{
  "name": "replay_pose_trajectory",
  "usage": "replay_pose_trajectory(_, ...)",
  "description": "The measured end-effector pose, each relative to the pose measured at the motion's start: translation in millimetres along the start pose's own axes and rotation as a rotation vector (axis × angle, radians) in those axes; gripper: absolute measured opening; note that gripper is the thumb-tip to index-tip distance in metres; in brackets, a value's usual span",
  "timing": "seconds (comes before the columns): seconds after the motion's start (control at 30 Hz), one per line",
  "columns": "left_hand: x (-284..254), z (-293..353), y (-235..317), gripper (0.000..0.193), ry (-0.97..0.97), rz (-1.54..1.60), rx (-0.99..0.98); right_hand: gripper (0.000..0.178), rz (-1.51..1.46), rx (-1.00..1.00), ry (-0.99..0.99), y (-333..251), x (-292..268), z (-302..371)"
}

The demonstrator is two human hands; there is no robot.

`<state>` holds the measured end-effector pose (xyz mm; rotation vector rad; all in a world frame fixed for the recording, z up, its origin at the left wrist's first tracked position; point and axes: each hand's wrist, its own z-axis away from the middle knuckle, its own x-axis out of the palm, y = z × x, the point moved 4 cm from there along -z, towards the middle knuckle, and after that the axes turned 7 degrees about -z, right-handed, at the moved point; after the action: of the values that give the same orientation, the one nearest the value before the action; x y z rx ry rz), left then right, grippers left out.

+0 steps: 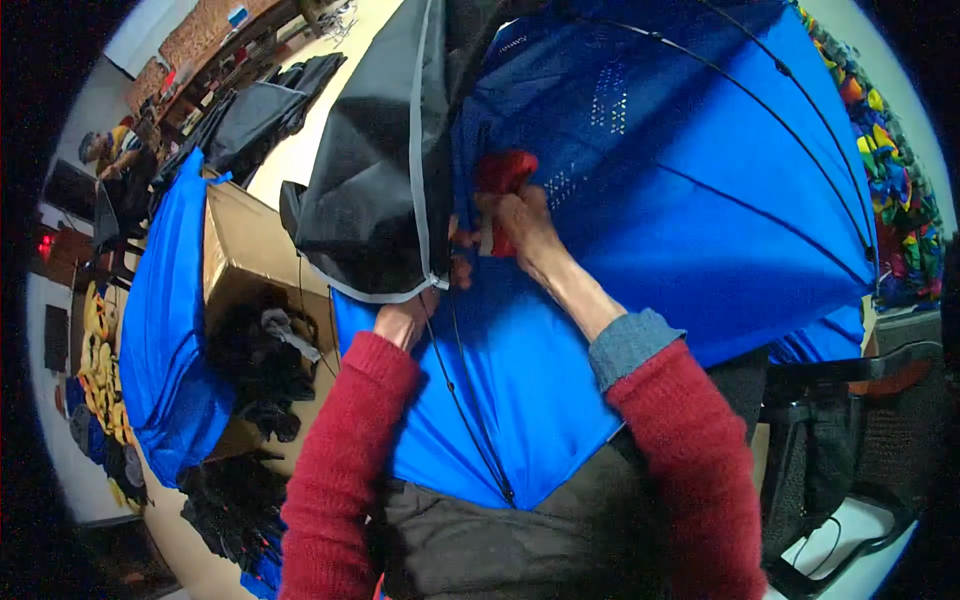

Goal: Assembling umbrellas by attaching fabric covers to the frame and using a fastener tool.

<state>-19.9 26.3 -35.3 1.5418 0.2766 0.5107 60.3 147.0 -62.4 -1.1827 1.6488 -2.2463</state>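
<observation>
An opened blue umbrella [540, 350] with thin black ribs spreads across my lap, its inner side toward me. My right hand [530, 225] is closed around a red object [508, 168], which shows above and below the fingers and has a pale part; its kind is unclear. A black panel of fabric with grey edging [365, 190] hangs in front of my left hand [460, 255]. Only its wrist and a few curled fingertips show, close to the red object. What those fingers hold is hidden.
At left stands a cardboard box [255, 235] with blue fabric [165, 330] draped over its side and dark cloth inside. Black folded fabric [265, 115] lies farther back. A person [120, 150] works at far left. Multicoloured items [890, 170] are piled at right, above a black chair [850, 420].
</observation>
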Motion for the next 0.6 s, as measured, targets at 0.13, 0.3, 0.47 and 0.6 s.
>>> replay_pose_trajectory(0.13, 13, -1, 18, 0.056, -0.061, -0.137, 0.257, 0.012, -0.096, 0.009, -0.024, 0, 4, 5)
replay_pose_trajectory(0.3, 0, -18, 9, 0.040, 0.079, -0.046, -0.127, 0.012, 0.099, 0.068, 0.050, 3, 8, 6)
replay_pose_trajectory(0.47, -7, -21, 7, 0.050, 0.060, -0.215, -0.119, 0.011, -0.129, 0.056, 0.100, 11, 12, 13)
replay_pose_trajectory(0.6, -6, -18, 4, 0.053, 0.032, -0.223, -0.127, 0.010, -0.142, 0.139, 0.104, 12, 13, 19)
